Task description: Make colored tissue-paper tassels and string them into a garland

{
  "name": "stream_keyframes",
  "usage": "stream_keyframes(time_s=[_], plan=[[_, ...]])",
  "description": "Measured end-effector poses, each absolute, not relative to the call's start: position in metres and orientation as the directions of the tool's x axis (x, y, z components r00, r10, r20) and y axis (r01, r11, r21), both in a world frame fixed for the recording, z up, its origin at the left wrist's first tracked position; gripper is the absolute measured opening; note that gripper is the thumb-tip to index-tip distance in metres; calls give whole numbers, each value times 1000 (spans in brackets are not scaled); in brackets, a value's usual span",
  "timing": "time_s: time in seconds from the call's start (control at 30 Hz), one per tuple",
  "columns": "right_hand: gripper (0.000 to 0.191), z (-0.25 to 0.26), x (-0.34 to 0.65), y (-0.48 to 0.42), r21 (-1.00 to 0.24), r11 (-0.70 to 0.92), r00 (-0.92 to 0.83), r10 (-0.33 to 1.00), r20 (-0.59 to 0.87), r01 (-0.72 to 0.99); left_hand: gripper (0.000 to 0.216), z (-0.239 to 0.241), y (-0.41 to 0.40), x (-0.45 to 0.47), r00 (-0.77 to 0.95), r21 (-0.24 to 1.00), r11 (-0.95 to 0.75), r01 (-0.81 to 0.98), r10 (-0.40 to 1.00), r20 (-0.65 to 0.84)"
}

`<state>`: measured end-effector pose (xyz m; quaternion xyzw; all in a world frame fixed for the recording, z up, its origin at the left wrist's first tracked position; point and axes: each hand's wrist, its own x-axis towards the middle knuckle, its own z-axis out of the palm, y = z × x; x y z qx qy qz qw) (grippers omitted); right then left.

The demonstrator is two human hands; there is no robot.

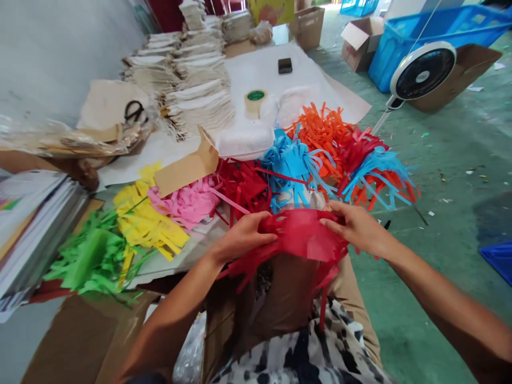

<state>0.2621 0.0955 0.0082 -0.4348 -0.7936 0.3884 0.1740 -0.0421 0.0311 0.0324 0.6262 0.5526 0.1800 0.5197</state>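
Both of my hands grip one bunch of red shredded paper (298, 237) over an open brown paper bag (280, 298) on my lap. My left hand (244, 234) pinches its left side, fingers closed on the strips. My right hand (354, 226) holds the right side, thumb and fingers pressed on the paper. Red strips hang down over the bag's mouth.
Piles of shredded paper lie on the table: green (92, 258), yellow (146, 218), pink (188, 202), red (240, 186), blue (292, 160), orange (324, 128). Stacked paper bags (200, 90), a tape roll (255, 101), scissors (134, 111), a fan (422, 72), blue crates (440, 29) on the floor.
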Motion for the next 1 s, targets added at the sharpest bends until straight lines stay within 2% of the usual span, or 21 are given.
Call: stream_keyframes(time_s=[0.03, 0.1, 0.13, 0.2, 0.3, 0.33, 0.4, 0.47, 0.57, 0.7, 0.87, 1.0], plan=[[22, 4, 260, 100, -695, 370, -551, 833, -46, 616, 41, 35, 29, -39, 256, 768, 24, 640, 936, -242], [16, -1, 258, 105, -562, 426, -542, 839, -49, 709, 56, 41, 20, -27, 178, 519, -161, 839, 984, 17], [16, -2, 257, 106, -507, 442, -541, 839, -57, 740, 64, 44, 15, -19, 192, 398, -225, 889, 974, 122], [20, -2, 255, 107, -412, 464, -531, 845, -60, 784, 76, 41, 5, -1, 340, 253, -391, 885, 914, 222], [28, 2, 255, 101, -280, 524, -538, 843, 34, 804, 84, 14, -5, 23, 578, 216, -611, 761, 791, 201], [31, 5, 256, 96, -241, 558, -551, 828, 102, 794, 82, 2, -7, 29, 595, 211, -625, 751, 780, 195], [39, 10, 257, 82, -204, 654, -615, 756, 225, 729, 62, -22, -11, 37, 570, 175, -599, 781, 799, 192], [51, 11, 259, 62, -229, 742, -696, 671, 257, 630, 51, -37, -15, 40, 542, 146, -579, 802, 809, 229], [65, 0, 260, 33, -278, 785, -768, 610, 193, 554, 47, -38, -21, 41, 519, 172, -571, 803, 812, 268], [44, -17, 268, 21, -284, 744, -709, 665, 234, 604, 37, -17, -24, 38, 465, 288, -534, 795, 841, 277], [24, -8, 279, 42, -467, 677, -673, 709, 211, 568, 23, -1, -16, 23, 336, 475, -414, 776, 910, 245], [22, 2, 273, 61, -600, 479, -549, 832, 77, 641, 12, 1, -2, 14, 185, 584, -248, 773, 969, 166]])
